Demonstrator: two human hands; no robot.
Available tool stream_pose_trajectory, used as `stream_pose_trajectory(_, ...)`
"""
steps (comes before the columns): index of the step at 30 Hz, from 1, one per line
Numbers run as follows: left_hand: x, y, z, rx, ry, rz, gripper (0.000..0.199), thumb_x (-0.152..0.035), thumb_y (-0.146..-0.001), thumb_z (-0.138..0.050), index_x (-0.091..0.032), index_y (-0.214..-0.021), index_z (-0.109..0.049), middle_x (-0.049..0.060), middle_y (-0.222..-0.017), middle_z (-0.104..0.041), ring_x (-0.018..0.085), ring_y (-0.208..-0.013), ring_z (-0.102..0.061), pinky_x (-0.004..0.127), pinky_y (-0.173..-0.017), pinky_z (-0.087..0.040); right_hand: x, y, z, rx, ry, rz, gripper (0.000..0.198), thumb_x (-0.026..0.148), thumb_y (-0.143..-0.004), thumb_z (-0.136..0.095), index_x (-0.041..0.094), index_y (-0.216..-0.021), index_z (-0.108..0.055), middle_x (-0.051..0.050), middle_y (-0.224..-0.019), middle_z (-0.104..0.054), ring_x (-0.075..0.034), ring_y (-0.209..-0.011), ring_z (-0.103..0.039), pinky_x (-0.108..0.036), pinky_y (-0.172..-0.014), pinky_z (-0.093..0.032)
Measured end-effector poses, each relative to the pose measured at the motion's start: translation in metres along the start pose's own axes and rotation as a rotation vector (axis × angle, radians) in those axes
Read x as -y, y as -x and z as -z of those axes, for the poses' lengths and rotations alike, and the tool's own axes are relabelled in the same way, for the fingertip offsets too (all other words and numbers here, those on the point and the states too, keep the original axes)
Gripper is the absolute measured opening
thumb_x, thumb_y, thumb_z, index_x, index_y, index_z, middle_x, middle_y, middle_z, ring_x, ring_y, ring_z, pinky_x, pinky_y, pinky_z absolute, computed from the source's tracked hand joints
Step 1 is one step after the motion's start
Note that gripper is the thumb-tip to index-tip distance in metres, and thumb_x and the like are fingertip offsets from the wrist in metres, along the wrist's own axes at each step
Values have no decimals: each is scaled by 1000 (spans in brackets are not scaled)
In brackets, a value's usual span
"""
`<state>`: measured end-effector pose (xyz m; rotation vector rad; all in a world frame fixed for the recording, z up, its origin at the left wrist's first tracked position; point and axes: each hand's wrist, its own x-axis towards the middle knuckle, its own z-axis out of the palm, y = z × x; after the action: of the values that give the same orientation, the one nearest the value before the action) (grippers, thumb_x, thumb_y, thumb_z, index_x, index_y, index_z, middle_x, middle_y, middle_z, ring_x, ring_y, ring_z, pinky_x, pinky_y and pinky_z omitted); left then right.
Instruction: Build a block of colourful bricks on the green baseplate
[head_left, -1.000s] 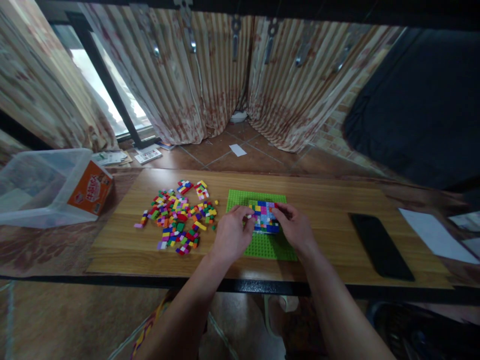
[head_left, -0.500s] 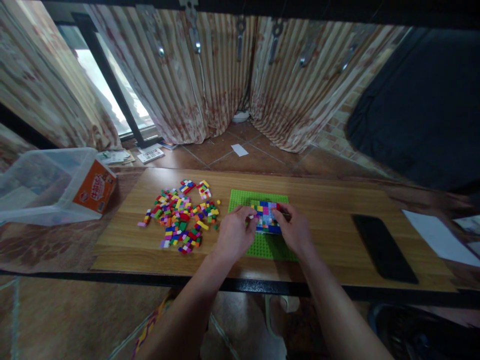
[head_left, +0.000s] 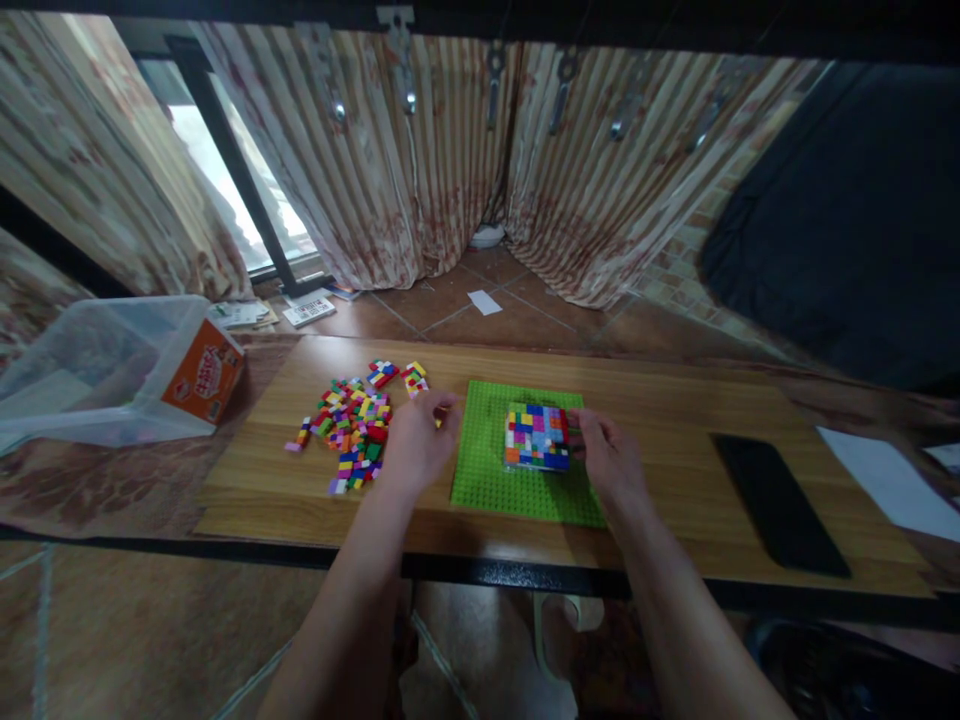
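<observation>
A green studded baseplate (head_left: 484,480) lies on the wooden board. On it stands a squarish build of multicoloured toy bricks (head_left: 537,437), its top a mix of blue, yellow, red, orange and white. My right hand (head_left: 611,458) is at the right side of the build, fingertips at its edge, thumb and fingers apart. My left hand (head_left: 420,440) is off the build, above the board between the baseplate and the loose bricks (head_left: 352,410). Its fingers are bent with a gap to the thumb, and I see nothing between them. This hand covers part of the loose bricks.
A clear plastic bin (head_left: 112,370) with an orange label stands at the left. A dark phone-like slab (head_left: 776,500) lies on the board (head_left: 675,400) at the right, near a white paper sheet (head_left: 892,480). Books (head_left: 309,310) lie beyond the board, before striped curtains (head_left: 390,180).
My left hand has left the brick build and moved left towards the loose bricks. My right hand stays at the build's right edge, its fingers drawn back from the top. The view has shifted slightly.
</observation>
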<state>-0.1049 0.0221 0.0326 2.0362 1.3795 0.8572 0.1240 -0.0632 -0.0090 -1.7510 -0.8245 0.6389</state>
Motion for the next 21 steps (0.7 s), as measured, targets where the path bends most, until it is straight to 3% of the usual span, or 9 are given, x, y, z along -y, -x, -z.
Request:
stream_pose_trajectory(9, 30, -2, 48, 8, -255, 210, 33, -12, -76, -52, -16, -100, -73, 8, -91, -75, 22, -83, -68, 29, -77, -50, 2, -1, 2, -80, -27, 7, 53, 63, -80, -51, 16, -97, -70, -10, -96, -73, -18, -67, -63, -27, -56, -46)
stream_pose_trajectory(15, 40, -1, 61, 162, -303, 157, 31, -9, -70, -56, -17, -93, -75, 6, -91, -74, 21, -80, -67, 28, -76, -49, 6, 1, 1, -84, -36, -16, 49, 60, -80, -53, 16, -92, -71, -10, -94, -73, -18, -67, -63, -28, -56, -47)
stream_pose_trajectory(21, 26, 1, 56, 279, -312, 116, 27, -11, -71, -57, -21, -89, -75, 2, -77, -73, 19, -74, -65, 26, -67, -44, 4, 0, 0, -54, -2, 4, 50, 59, -81, -52, 16, -95, -72, -10, -92, -73, -18, -69, -63, -29, -57, -47)
